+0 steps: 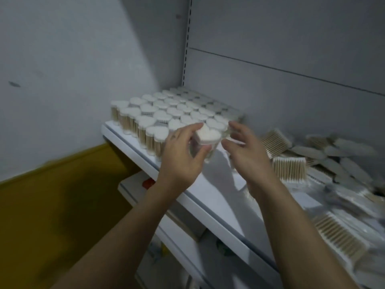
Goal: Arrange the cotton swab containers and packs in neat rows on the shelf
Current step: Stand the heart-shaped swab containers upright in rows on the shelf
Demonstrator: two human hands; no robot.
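You have the containers (166, 113) mostly in neat rows at 11 o'clock on the shelf (208, 197), your left hand (183, 155) grips another container (208, 138) at their near edge, your right hand (248, 155) hovers open beside it, and the packs (312, 163) at 3 o'clock lie jumbled, yet to sort.

The clear wall of the heart-shaped container (209, 136) is largely covered by the fingers of the left hand (179, 157). The right hand (245, 149), just right of it, is motion-blurred; contact cannot be determined. Cotton swab packs (341, 207) farther right are smeared and cut off by the frame edge. A red object (148, 183) below left is too blurred to be identified.
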